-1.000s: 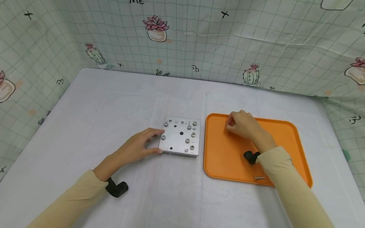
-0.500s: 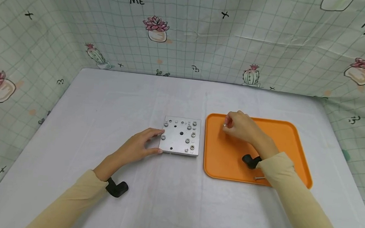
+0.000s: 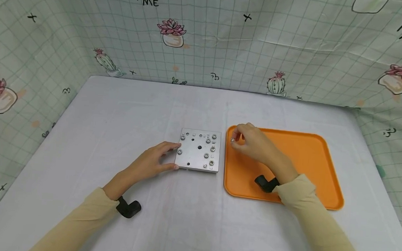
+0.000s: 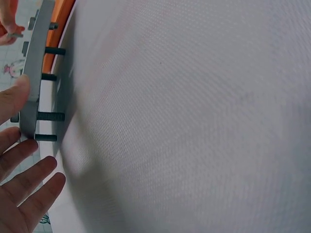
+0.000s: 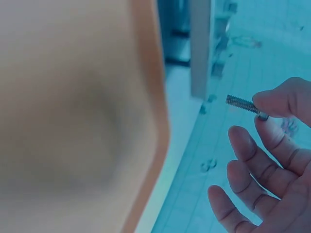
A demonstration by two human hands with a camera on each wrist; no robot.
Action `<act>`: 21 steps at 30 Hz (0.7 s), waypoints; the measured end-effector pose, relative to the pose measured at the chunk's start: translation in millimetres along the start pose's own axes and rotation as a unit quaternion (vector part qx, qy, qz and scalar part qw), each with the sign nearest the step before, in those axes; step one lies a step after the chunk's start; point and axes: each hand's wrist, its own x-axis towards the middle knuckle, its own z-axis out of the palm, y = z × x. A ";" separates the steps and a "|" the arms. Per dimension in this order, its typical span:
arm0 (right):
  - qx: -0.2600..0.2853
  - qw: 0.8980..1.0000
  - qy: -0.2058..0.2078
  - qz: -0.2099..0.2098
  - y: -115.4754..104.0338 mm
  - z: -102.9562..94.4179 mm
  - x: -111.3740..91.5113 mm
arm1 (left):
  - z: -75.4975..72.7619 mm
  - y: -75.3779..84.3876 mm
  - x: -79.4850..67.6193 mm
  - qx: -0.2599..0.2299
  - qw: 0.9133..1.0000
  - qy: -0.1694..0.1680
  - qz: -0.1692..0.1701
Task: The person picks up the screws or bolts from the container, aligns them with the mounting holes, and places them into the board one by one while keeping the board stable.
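A silver metal plate (image 3: 193, 155) with drilled holes and several socket-head screws stands on the white table, left of the orange tray. Threaded shanks (image 4: 51, 116) stick out beneath it in the left wrist view. My left hand (image 3: 150, 159) holds the plate at its left side, thumb near the front corner and index finger farther back; the other fingers are spread. Above the tray's left edge, my right hand (image 3: 251, 144) pinches a screw (image 5: 243, 104) by its head between thumb and index finger. Its threaded end points away from the fingertips.
The orange tray (image 3: 309, 166) lies right of the plate with a narrow gap between them. A black wrist camera (image 3: 266, 183) sits under the right wrist, another black camera (image 3: 128, 207) by the left. A patterned curtain (image 3: 206, 37) hangs behind the table.
My right hand has moved left across the tray toward the plate, carrying the screw. Its forearm now hides the loose screw that lay near the tray's front edge. My left hand stays put.
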 end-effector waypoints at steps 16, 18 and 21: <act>0.014 0.996 -0.004 -0.091 -51.7 22.7 0.5 | 0.6 -0.9 -1.3 -0.005 1.000 0.004 0.003; 0.003 0.995 -0.005 -0.102 -57.1 26.5 1.5 | 0.6 -1.1 -1.0 -0.007 1.000 0.004 0.006; -0.010 0.993 -0.011 -0.116 -63.4 32.8 3.4 | -0.1 -0.9 -0.7 -0.010 1.000 0.003 0.006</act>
